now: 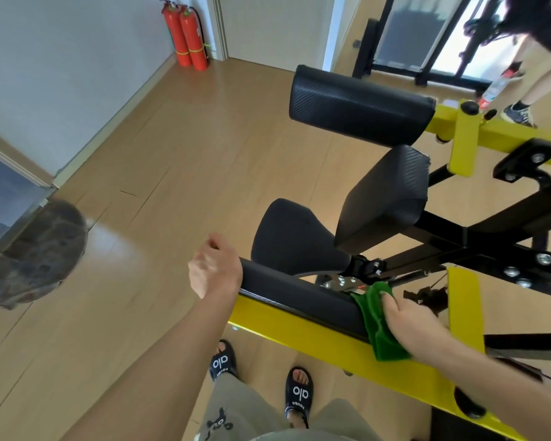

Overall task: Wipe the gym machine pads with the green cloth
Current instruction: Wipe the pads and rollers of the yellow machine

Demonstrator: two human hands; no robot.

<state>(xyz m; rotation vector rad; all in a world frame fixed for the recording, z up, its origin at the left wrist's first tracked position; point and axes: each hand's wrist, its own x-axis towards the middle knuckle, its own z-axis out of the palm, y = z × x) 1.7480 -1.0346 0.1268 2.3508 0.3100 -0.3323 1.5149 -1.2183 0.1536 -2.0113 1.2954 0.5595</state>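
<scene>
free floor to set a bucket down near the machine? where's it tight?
Open wood floor left of the pads, between the white wall and the yellow frame. Tight on the right: crossbars and bolted brackets beyond the right hand holding the green cloth.

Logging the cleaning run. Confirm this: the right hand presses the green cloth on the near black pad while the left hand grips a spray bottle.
Not quite. The head view shows the left hand empty, resting at the near black pad's end. The right hand presses the green cloth there.

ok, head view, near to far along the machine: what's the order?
Sandalled feet → yellow frame bar → long pad under the green cloth → seat pad → angled pad → top roller pad → fire extinguishers.
</scene>
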